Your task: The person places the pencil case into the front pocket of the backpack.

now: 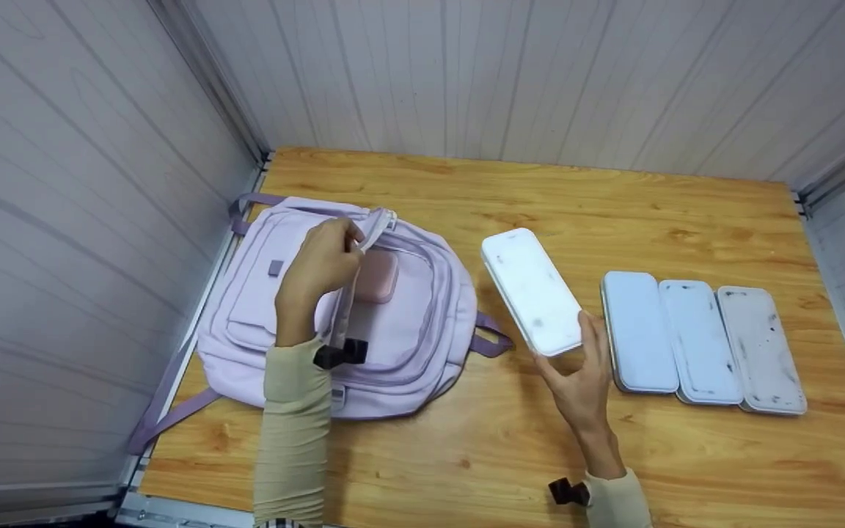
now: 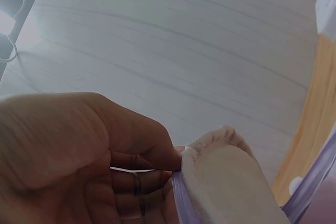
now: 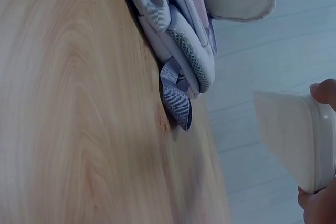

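A lilac backpack (image 1: 459, 308) lies on the left of the table with its main pocket unzipped. My left hand (image 1: 320, 257) pinches the edge of its front flap and holds it raised; the left wrist view shows thumb and fingers on the zipper edge beside the pale lining (image 2: 231, 187). Inside the pocket, part of a pink case (image 1: 378, 277) with rounded corners shows. My right hand (image 1: 580, 389) grips a white oblong pencil case (image 1: 536, 293) by its near end. In the right wrist view this case (image 3: 291, 135) is up off the table, between thumb and fingers.
Right of my right hand, a light blue case (image 1: 640, 330), another blue case (image 1: 701, 341) and a greyish case (image 1: 761, 348) lie side by side. Purple straps (image 1: 173, 422) trail from the backpack. Pale panel walls (image 1: 466, 81) enclose the wooden table (image 1: 481, 455).
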The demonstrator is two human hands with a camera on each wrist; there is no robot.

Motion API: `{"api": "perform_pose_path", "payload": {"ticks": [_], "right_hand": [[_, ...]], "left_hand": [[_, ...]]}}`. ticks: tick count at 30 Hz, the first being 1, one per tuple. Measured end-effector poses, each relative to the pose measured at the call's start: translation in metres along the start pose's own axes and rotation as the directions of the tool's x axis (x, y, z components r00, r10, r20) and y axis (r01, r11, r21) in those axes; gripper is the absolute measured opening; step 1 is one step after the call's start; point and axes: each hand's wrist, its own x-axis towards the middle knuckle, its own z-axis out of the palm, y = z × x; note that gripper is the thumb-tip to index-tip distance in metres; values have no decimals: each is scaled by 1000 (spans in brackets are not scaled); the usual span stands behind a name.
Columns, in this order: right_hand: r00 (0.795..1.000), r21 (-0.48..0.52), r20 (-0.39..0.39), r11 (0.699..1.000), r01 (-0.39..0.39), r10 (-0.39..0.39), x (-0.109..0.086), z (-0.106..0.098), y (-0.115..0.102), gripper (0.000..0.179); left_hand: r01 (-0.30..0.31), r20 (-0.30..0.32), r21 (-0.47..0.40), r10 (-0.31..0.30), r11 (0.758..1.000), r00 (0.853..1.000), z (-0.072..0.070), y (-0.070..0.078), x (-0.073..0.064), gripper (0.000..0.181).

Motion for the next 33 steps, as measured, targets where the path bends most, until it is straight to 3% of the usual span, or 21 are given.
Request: {"api": "perform_pose_path", "payload": {"ticks": [13, 18, 26, 33], "right_hand": [[994, 61, 106, 998, 27, -33, -4, 15, -23, 90], [985, 94, 150, 993, 76, -90, -9, 20, -28, 90], [956, 126, 259, 986, 106, -136, -17, 31, -36, 88], [927, 153, 291, 968, 198, -236, -25, 41, -39, 89]], "left_hand": [[10, 8, -8, -10, 1000, 1000, 0, 0, -1, 25], [7, 6, -6, -7, 1000, 1000, 1, 0, -2, 24], [-13, -14, -3, 13, 1000, 1000, 2, 0, -2, 25], [-5, -11, -2, 5, 1000, 1000, 2, 2, -3, 24]]}}
